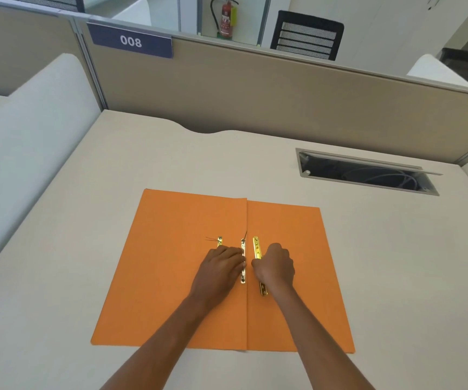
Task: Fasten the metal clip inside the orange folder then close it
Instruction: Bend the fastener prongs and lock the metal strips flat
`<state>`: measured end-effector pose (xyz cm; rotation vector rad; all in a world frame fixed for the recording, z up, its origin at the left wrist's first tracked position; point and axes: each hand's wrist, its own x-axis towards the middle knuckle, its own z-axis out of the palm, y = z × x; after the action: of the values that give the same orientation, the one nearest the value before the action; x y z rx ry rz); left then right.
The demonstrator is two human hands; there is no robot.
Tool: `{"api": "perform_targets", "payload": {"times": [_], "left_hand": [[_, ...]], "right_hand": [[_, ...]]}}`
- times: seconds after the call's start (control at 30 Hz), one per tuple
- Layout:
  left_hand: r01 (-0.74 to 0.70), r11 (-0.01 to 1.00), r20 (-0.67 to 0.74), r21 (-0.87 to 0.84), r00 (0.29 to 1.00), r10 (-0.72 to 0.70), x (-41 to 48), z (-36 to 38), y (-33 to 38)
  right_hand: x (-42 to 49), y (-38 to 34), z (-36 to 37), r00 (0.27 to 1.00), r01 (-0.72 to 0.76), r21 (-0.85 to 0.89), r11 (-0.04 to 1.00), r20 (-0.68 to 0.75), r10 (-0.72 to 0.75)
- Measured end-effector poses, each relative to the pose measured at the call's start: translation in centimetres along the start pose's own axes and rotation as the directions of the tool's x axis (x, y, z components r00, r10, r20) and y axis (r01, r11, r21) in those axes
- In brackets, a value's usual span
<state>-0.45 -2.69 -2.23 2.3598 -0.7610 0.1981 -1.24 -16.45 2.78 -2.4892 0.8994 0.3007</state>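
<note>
The orange folder (170, 277) lies open flat on the desk, its spine fold running toward me down the middle. A silver clip strip (243, 249) lies along the fold, with a thin prong sticking up at its far end. My left hand (221, 264) rests on the left flap, fingertips pressing on this strip. A gold clip bar (257, 247) lies just right of the fold. My right hand (275, 264) is curled over the bar's middle, gripping it. A small gold piece (219, 241) with thin prongs sits beside my left hand.
The beige desk (382, 263) has an open cable slot (368, 175) at the back right. A tan partition (255, 88) with a "008" sign (130, 40) stands behind it. A white divider (30, 142) borders the left side.
</note>
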Motion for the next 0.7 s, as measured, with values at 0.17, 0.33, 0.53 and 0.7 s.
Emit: {"api": "perform_targets", "payload": {"times": [0.17, 0.33, 0.53, 0.7], "left_hand": [[0.080, 0.996, -0.011, -0.046, 0.997, -0.081, 0.4, 0.4, 0.4], [0.134, 0.986, -0.011, -0.101, 0.991, -0.136, 0.6, 0.6, 0.4], [0.141, 0.983, -0.021, -0.119, 0.989, -0.144, 0.3, 0.8, 0.2], [0.141, 0.984, -0.025, -0.110, 0.989, -0.144, 0.2, 0.9, 0.2]], "right_hand": [[0.5, 0.0, -0.1, 0.998, -0.046, 0.019, 0.999, 0.031, 0.046], [0.7, 0.0, -0.1, 0.999, -0.049, 0.017, 0.999, 0.019, 0.048], [0.6, 0.0, -0.2, 0.998, -0.046, 0.030, 0.999, 0.040, 0.045], [-0.4, 2.2, -1.4, 0.998, 0.048, -0.062, 0.997, 0.039, -0.045]]}}
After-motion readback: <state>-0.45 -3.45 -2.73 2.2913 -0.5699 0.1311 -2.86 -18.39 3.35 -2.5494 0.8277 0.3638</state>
